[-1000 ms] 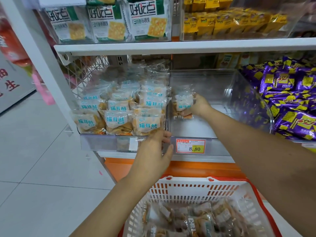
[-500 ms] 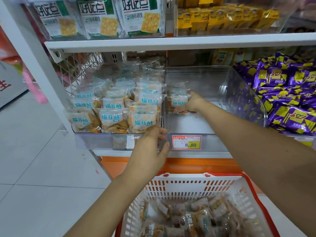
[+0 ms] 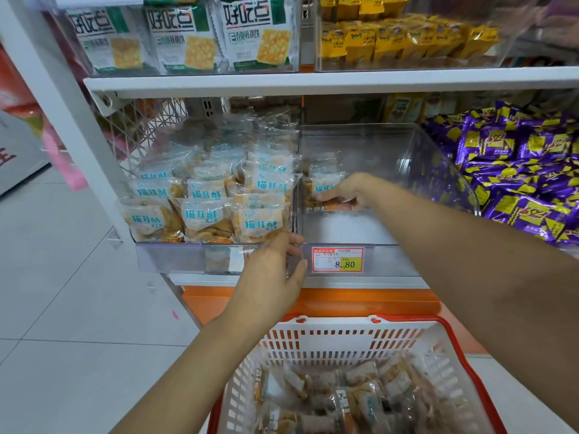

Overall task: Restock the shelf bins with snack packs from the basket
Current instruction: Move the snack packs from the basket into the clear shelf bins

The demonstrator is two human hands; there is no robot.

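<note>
My right hand [image 3: 347, 192] reaches into the nearly bare clear bin [image 3: 376, 233] and grips a clear snack pack [image 3: 322, 183] with teal lettering at the bin's left wall. My left hand [image 3: 275, 270] rests with its fingers curled over the front lip of the neighbouring clear bin [image 3: 188, 258], which is packed with several of the same snack packs [image 3: 206, 208]. Below, a white basket with a red rim [image 3: 344, 339] holds several more clear snack packs [image 3: 351, 399].
A yellow price tag [image 3: 337, 260] reads 8.80 on the bin front. Purple packs [image 3: 517, 170] fill the bin to the right. The upper shelf [image 3: 313, 79] carries cracker bags [image 3: 188, 36] and yellow packs [image 3: 407, 36]. Tiled floor [image 3: 62, 308] lies to the left.
My right hand has lowered the snack pack a little further toward the bin floor. The left hand stays on the left bin's front edge. The view has shifted slightly.
</note>
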